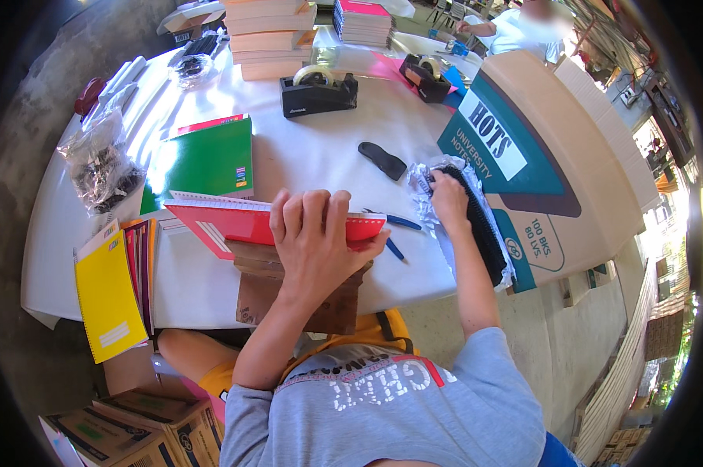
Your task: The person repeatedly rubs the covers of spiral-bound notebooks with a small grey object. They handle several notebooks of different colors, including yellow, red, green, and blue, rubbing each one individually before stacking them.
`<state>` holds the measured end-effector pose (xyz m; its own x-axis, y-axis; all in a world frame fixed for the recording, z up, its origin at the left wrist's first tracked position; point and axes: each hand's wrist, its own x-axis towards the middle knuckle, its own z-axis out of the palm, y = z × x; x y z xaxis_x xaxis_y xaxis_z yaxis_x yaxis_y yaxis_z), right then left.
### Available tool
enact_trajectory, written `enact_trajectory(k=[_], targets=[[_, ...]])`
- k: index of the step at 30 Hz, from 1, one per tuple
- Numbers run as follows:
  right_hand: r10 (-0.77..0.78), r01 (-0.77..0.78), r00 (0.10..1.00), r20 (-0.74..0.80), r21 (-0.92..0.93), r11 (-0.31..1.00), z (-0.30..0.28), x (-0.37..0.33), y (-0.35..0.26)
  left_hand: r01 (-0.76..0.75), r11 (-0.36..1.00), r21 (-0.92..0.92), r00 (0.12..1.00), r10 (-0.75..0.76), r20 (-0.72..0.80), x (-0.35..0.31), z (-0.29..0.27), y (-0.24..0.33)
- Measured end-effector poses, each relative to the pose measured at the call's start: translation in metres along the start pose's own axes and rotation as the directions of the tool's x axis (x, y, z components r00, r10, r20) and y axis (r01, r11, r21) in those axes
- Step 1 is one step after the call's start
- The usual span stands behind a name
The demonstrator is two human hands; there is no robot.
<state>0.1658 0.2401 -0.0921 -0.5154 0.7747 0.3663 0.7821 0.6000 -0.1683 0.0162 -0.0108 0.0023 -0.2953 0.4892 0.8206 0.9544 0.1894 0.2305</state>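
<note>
My left hand grips a red notebook, holding it tilted up with its row of punched holes along the top edge. Beneath the notebook, at the table's near edge, is a brown block-like piece. My right hand reaches into a bundle of black binding coils in crumpled white wrapping; its fingers are closed on the coils, the tips partly hidden. Between the hands lies a blue-handled tool, partly behind the notebook. A black, flat, elongated object rests beyond it.
A big notebook carton stands at right. Left are a green notebook, a yellow notebook overhanging the table edge, and a plastic bag. Farther back are tape dispensers and a tall book stack. Another person is beyond.
</note>
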Motion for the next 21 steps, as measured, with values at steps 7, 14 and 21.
enact_trajectory(k=[7,14,21], targets=[[-0.340,0.195,0.934,0.107,0.645,0.739,-0.145,-0.009,-0.075,-0.030,0.999,-0.023,0.999,0.030,0.032,0.000,0.007,-0.002],[-0.432,0.312,0.900,-0.059,0.781,0.542,-0.152,-0.049,-0.097,0.005,0.995,-0.096,0.999,-0.002,0.033,-0.004,0.000,0.004],[-0.494,0.391,0.861,-0.121,0.780,0.489,-0.145,-0.044,-0.109,-0.049,0.997,-0.059,0.998,0.051,0.022,-0.005,0.001,-0.001]])
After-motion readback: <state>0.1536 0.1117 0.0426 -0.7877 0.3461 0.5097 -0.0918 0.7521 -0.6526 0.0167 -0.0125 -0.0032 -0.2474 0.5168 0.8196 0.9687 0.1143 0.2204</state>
